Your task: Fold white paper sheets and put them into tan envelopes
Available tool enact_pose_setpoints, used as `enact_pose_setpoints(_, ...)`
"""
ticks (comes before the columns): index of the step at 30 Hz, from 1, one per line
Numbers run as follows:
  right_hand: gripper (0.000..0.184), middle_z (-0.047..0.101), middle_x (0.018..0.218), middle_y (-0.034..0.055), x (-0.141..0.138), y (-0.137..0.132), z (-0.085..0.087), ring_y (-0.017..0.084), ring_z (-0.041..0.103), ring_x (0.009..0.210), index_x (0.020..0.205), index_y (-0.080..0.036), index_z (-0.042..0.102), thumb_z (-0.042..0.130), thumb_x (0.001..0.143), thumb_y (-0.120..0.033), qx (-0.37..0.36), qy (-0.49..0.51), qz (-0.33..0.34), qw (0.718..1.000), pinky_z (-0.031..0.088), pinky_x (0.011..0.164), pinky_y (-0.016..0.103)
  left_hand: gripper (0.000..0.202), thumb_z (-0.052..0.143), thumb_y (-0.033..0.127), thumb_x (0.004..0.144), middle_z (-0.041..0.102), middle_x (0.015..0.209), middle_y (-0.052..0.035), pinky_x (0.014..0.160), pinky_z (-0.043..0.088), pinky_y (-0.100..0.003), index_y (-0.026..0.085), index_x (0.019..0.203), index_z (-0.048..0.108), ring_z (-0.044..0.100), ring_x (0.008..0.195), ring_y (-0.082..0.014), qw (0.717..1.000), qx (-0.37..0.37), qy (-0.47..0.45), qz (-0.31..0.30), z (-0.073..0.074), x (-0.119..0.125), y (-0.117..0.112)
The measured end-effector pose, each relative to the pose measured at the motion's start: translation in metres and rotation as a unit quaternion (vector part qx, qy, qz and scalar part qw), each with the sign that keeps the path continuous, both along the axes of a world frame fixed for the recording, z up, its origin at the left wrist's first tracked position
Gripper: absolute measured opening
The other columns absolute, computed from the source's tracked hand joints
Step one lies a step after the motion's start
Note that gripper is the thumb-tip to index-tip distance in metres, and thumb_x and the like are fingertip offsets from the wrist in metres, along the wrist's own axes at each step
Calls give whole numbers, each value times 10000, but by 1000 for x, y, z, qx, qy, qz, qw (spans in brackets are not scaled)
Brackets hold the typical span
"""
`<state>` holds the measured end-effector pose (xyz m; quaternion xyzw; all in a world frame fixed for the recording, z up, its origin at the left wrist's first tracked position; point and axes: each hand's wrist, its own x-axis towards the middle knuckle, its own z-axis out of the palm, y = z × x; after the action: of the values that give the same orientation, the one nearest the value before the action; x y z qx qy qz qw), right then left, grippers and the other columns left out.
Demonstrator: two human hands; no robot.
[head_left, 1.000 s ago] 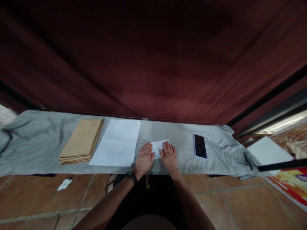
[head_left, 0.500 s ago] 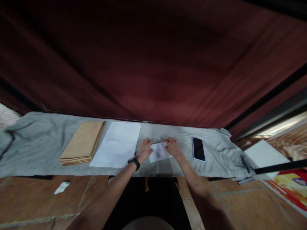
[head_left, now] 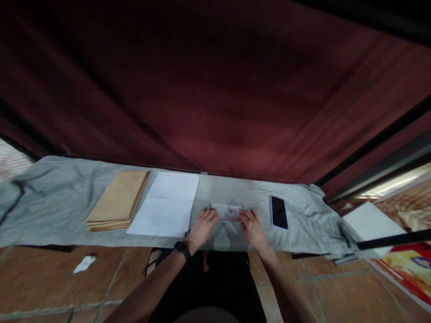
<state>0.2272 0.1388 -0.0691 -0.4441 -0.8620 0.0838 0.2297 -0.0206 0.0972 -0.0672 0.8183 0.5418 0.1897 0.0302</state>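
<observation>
In the head view, a small folded sheet of white paper (head_left: 229,212) spans the gap between my two hands, just over the grey cloth. My left hand (head_left: 204,223), with a dark band on its wrist, has its fingers closed at the paper's left edge. At the opposite edge my right hand (head_left: 251,225) pinches it, fingertips bent inward. The paper shows as a narrow strip, its lower part in shade. Left of my left hand lies a stack of larger white sheets (head_left: 164,204) with a faint crease across the middle.
Brown paper envelopes (head_left: 117,197) are stacked at the left on the grey cloth (head_left: 60,197). A phone (head_left: 279,212) lies right of my right hand. Behind the bench hangs a dark red curtain (head_left: 215,112). Crumpled white paper (head_left: 85,264) is on the tiled floor.
Both hands have come a little nearer to me, their fingers now at the paper's sides. The paper shows as a shorter strip than before.
</observation>
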Motion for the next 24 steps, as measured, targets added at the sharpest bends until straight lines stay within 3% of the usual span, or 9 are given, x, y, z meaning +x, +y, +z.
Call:
enact_pose_setpoints(2,454,682,1193,78,0,-15,-19,208,602,1172,1024,-210,701,399,780,26,-30,16,-6,999,342,1157,501,303,501,26,873,637,1257,-87,1058,416,-419,194,1090,629,572,1179,-237,1000,-20,3,-8,-18,3,-12)
enact_pose_setpoints(5,460,667,1269,86,-15,-27,-36,209,585,1226,1190,-211,676,402,854,-56,-43,58,-17,997,410,1127,469,364,509,31,858,640,1287,-93,1104,393,-407,197,1160,625,559,1239,-229,999,-35,-18,-15,-33,8,-22)
enact_pose_setpoints(8,459,550,1446,108,-42,-29,-44,228,493,1347,1398,-184,542,411,960,-214,-20,34,-2,999,428,1116,447,471,512,32,819,626,1342,-103,1143,366,-404,184,1256,603,537,1291,-225,998,-37,-46,-13,-33,10,-27)
enact_pose_setpoints(12,500,395,1568,122,-70,-31,-52,282,369,1442,1499,-193,419,388,1005,-266,30,-57,-52,997,367,1137,510,515,482,106,851,571,1435,-88,1183,332,-404,180,1356,549,482,1366,-200,997,-49,-58,14,-30,10,-36)
enact_pose_setpoints(17,497,330,1603,117,-74,-36,-62,312,327,1461,1504,-223,407,383,1010,-272,63,-122,-82,987,318,1139,553,538,441,354,969,423,1556,-112,1210,279,-435,143,1464,439,341,1465,-226,999,-36,-7,39,-36,11,-53)
enact_pose_setpoints(24,523,306,1615,106,-71,-36,-68,346,328,1449,1518,-260,369,389,1003,-348,91,-131,-67,985,277,1127,617,560,473,442,970,459,1527,-135,1189,308,-419,135,1438,474,390,1439,-243,999,-25,3,46,-38,6,-69)
